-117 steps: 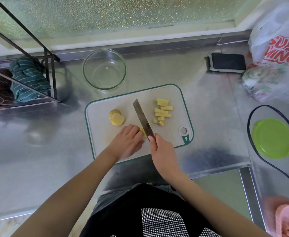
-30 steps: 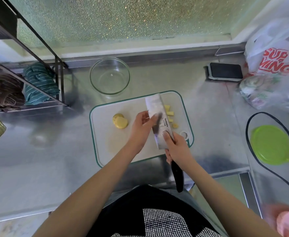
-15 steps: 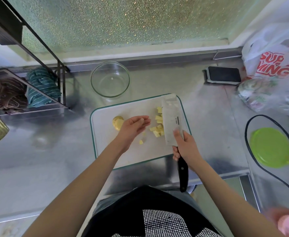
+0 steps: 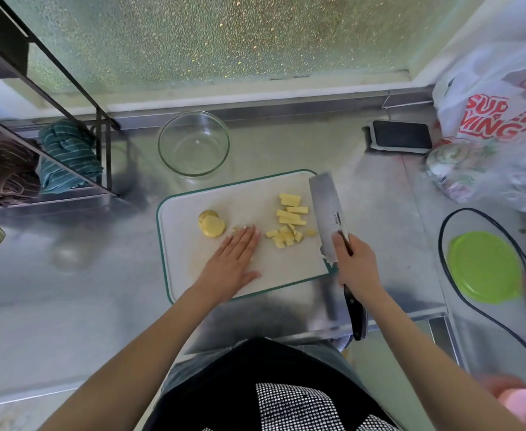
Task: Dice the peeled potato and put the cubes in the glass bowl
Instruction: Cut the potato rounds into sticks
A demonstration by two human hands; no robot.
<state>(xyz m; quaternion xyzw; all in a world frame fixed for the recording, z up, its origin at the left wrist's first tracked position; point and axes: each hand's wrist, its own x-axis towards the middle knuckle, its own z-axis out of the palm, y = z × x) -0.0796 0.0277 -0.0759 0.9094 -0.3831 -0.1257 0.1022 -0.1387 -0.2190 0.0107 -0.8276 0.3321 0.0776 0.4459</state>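
Observation:
A white cutting board point(image 4: 193, 269) with a green rim lies on the steel counter. Round potato slices point(image 4: 212, 224) sit stacked at its left. Potato sticks point(image 4: 291, 208) and small cubes point(image 4: 285, 236) lie right of centre. My left hand point(image 4: 233, 259) rests flat on the board, fingers straight, between the slices and the cubes. My right hand point(image 4: 356, 265) grips the handle of a cleaver point(image 4: 327, 209), whose blade lies flat over the board's right edge. The glass bowl point(image 4: 193, 143) stands behind the board with only a tiny scrap inside.
A black rack point(image 4: 100, 132) with folded cloths point(image 4: 69, 157) stands at the left. A phone point(image 4: 401, 135) and plastic bags point(image 4: 488, 126) lie at the back right. A green lid point(image 4: 485, 265) ringed by a black cable point(image 4: 442, 244) sits right.
My left hand has come down from above the board and now lies flat on it. The cleaver has shifted right, uncovering the sticks and cubes.

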